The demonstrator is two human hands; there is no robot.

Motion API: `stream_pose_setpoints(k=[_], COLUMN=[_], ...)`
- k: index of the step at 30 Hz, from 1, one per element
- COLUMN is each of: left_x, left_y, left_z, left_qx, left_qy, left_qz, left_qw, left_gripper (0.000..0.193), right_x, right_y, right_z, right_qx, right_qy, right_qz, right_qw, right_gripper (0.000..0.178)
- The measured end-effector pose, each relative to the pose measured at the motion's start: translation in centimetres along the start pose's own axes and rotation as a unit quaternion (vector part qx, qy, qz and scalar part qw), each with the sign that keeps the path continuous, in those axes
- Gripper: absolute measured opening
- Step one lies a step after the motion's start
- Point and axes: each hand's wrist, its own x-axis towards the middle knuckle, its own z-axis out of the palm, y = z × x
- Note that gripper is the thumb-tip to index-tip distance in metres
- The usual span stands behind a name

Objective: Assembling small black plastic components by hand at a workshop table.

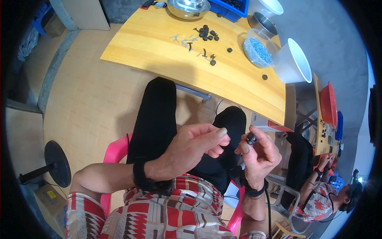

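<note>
My right hand is raised over my lap and pinches a small black round part between thumb and fingertips. My left hand hovers just left of it, fingers curled with thumb and forefinger close together; whether it holds anything I cannot tell. Both wrists wear black bands. On the wooden table ahead lie several more black round parts and small grey metal pieces.
A clear tub of screws, a white bucket, a steel bowl and a blue bin stand along the table's far side. I sit on a pink chair. Another person works at the lower right beside a red basin.
</note>
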Motion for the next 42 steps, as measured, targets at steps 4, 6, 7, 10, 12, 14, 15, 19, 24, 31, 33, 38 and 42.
stream_pose_setpoints(k=[4, 6, 7, 10, 12, 14, 15, 19, 24, 31, 33, 38, 42], left_x=[0.4, 0.2, 0.1, 0.6, 0.8, 1.0, 1.2, 1.7, 2.3, 3.3, 3.2, 3.1, 3.2], left_y=[-0.3, -0.1, 0.0, -0.2, -0.5, -0.8, -1.0, -1.1, -0.6, -0.1, 0.0, 0.8, 1.9], left_z=[-0.1, 0.0, 0.1, -0.3, -0.6, -0.5, -0.6, -1.1, -1.9, -2.5, -2.8, -3.0, -3.8], left_qx=[-0.003, -0.004, -0.005, -0.003, -0.009, -0.015, -0.025, -0.056, -0.048, -0.071, -0.077, -0.100, -0.116], left_qy=[0.013, 0.016, 0.023, 0.032, 0.036, 0.043, 0.037, 0.040, 0.066, 0.073, 0.080, 0.108, 0.108], left_qz=[-0.012, -0.016, -0.023, -0.036, -0.033, -0.033, -0.035, -0.064, -0.077, -0.087, -0.085, -0.038, -0.037], left_qw=[1.000, 1.000, 0.999, 0.999, 0.999, 0.998, 0.998, 0.996, 0.994, 0.991, 0.990, 0.988, 0.987], left_gripper=[0.029, 0.029, 0.029, 0.028, 0.027, 0.027, 0.026, 0.025, 0.025, 0.024, 0.024, 0.024, 0.024], right_x=[0.2, 0.6, 0.9, 3.6, 6.8, 10.1, 11.6, 16.7, 22.6, 19.3, 17.6, 17.1, 19.0], right_y=[0.8, 0.4, 0.1, 0.3, 0.9, 1.4, 1.9, 3.2, 5.7, 4.7, 3.8, 3.4, 3.5], right_z=[-0.3, -0.4, -0.4, -0.3, -0.9, -2.0, -2.6, -5.4, -10.3, -3.2, 0.6, 3.9, 5.5], right_qx=[0.013, 0.007, -0.019, 0.009, 0.041, 0.018, -0.007, -0.148, -0.300, -0.218, -0.198, -0.207, -0.266], right_qy=[-0.010, -0.014, 0.008, 0.113, 0.201, 0.287, 0.320, 0.375, 0.329, 0.169, 0.044, -0.093, -0.105], right_qz=[0.010, 0.003, 0.001, -0.003, -0.037, -0.070, -0.090, -0.139, -0.116, -0.155, -0.141, -0.118, -0.148], right_qw=[1.000, 1.000, 1.000, 0.994, 0.978, 0.955, 0.943, 0.904, 0.888, 0.949, 0.969, 0.967, 0.947], right_gripper=[0.034, 0.034, 0.033, 0.029, 0.029, 0.031, 0.032, 0.031, 0.034, 0.022, 0.018, 0.013, 0.014])
